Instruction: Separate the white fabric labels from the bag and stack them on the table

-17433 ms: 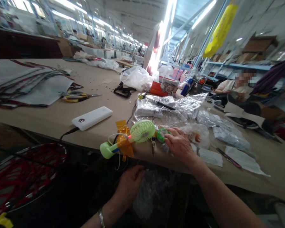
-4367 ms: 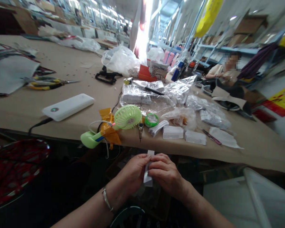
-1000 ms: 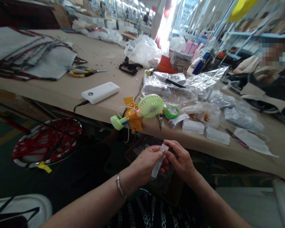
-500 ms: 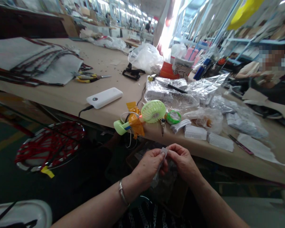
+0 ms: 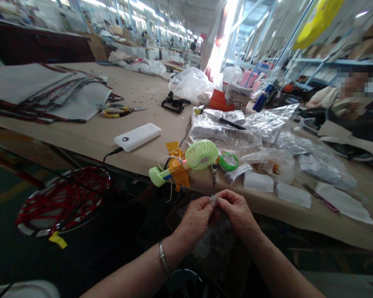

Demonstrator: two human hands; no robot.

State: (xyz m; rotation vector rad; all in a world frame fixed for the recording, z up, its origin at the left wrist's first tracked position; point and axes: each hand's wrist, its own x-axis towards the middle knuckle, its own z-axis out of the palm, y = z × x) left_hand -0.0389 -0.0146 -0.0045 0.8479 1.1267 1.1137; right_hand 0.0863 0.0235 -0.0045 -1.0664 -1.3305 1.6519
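Observation:
Just off the table's front edge, a small white label [image 5: 213,199] shows between my fingertips. My left hand [image 5: 195,218] pinches it from the left, and my right hand [image 5: 236,210] grips its other side with thumb and finger. Most of the label is hidden by the fingers. Above my hands, a thin metal-tipped tool [image 5: 214,177] points down over the table edge beside a green handheld fan [image 5: 201,154]. Stacks of white labels [image 5: 258,182] lie on the table to the right, near a green tape roll [image 5: 228,161].
On the brown table [image 5: 143,159] lie a white power bank [image 5: 138,137], yellow-handled pliers [image 5: 116,110], clear plastic bags [image 5: 191,85] and a seam-ripper-like pen tool [image 5: 321,198]. A red-corded round stool [image 5: 65,200] stands below left. Another person [image 5: 326,97] sits at the far right.
My hands have drawn closer together around the label, and less of it shows now. The whole view has tilted up slightly, so the table appears a little lower.

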